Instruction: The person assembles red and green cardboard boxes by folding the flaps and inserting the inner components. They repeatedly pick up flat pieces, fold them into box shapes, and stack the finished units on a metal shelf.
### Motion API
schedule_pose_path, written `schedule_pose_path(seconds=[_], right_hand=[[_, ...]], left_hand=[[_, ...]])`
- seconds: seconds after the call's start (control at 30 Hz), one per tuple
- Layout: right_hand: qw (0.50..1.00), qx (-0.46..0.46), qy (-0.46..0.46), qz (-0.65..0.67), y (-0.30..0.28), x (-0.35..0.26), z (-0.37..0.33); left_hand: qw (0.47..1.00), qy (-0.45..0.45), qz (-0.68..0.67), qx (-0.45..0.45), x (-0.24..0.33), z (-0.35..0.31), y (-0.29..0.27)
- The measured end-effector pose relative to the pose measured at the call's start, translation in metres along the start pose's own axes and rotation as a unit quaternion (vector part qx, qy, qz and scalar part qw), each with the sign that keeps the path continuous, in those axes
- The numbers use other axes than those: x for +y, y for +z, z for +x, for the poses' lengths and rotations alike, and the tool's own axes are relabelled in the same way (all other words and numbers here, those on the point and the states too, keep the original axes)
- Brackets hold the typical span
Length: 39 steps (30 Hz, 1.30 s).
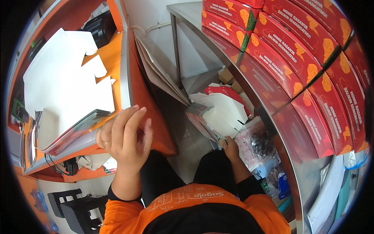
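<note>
Lying low on the floor side to the right of the orange counter (159, 128), a bundle of flat cardboard blanks (224, 113) showed mostly white faces. The person's right hand (231, 149) met the bundle's near edge with partly bent fingers; whether they pinched it or only touched it was unclear. At the counter's near right corner, the left hand (126, 134) was raised, palm turned inward, fingers loosely curled and parted, holding nothing. On the counter lay a large stack of white blanks (66, 74), with a black device (99, 29) at its far end. Tall brown sheets (156, 66) leaned along the counter's right side. Across the gap to the counter's right stood a steel table (187, 7), bearing rows of stacked red boxes (288, 50); plastic-wrapped goods (261, 144) sat beneath, on the side facing the counter. Nearer than the counter, at its left, was a black stool (82, 210).
</note>
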State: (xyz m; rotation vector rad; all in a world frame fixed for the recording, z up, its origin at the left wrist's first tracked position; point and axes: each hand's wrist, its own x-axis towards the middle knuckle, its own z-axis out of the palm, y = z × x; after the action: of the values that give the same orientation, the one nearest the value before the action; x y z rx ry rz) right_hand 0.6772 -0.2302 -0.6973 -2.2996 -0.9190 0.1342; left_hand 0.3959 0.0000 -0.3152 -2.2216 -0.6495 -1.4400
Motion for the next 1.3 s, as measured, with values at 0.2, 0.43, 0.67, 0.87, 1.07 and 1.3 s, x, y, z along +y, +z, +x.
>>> schedule_pose_path(seconds=[0.2,0.43,0.67,0.87,1.07,1.3], right_hand=[[0.994,-0.01,0.063,-0.091,0.004,-0.021,0.023],[0.991,-0.018,0.107,-0.08,-0.014,-0.01,0.053],[0.99,-0.025,0.131,-0.042,-0.004,0.015,0.057],[0.993,-0.016,0.102,-0.048,-0.004,0.006,0.045],[0.995,-0.009,0.095,-0.022,-0.003,-0.005,0.03],[0.996,-0.016,0.06,0.058,-0.004,-0.006,0.016]], left_hand=[[0.996,0.018,0.058,0.063,-0.007,-0.008,0.014],[0.993,0.028,0.061,0.098,-0.013,-0.014,0.021],[0.991,0.071,0.048,0.106,-0.015,-0.01,0.022],[0.988,0.073,0.051,0.125,-0.017,-0.011,0.025],[0.989,0.061,0.041,0.127,-0.015,-0.013,0.026],[0.994,0.043,0.027,0.1,-0.012,-0.012,0.02]])
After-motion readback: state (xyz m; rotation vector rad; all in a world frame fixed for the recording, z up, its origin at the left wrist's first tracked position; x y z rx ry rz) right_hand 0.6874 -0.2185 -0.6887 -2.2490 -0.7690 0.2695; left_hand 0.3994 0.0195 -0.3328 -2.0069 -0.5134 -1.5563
